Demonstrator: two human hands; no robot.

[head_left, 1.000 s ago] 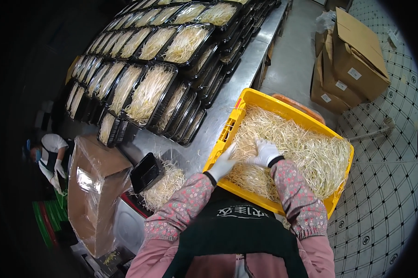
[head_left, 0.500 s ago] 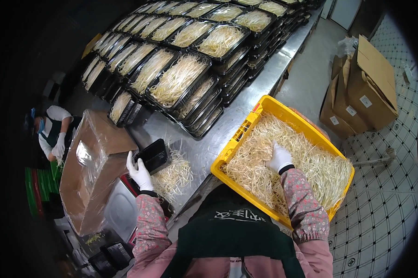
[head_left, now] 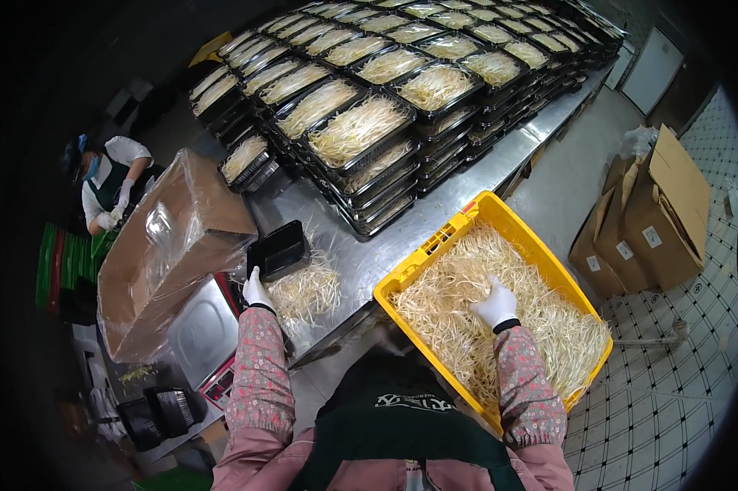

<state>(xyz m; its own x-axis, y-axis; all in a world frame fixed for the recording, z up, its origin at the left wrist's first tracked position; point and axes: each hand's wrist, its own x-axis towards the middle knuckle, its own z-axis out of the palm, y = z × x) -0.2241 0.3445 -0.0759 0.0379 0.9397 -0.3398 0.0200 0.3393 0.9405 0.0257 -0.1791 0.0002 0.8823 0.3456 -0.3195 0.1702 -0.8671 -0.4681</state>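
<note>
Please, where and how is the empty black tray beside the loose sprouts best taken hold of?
Probably take the black tray by its near rim, thumb inside, fingers outside, coming from the near left: its open face exposes that edge, and the left hand is there.

Right hand (head_left: pixel 495 308) part-hidden, labels (head_left: pixel 651 237) illegible; apron (head_left: pixel 410 430) cropped

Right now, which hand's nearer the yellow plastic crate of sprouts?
Right: white-gloved right hand in the crate, touching sprouts; left hand outside, leftward, at a black plastic tray.
</note>
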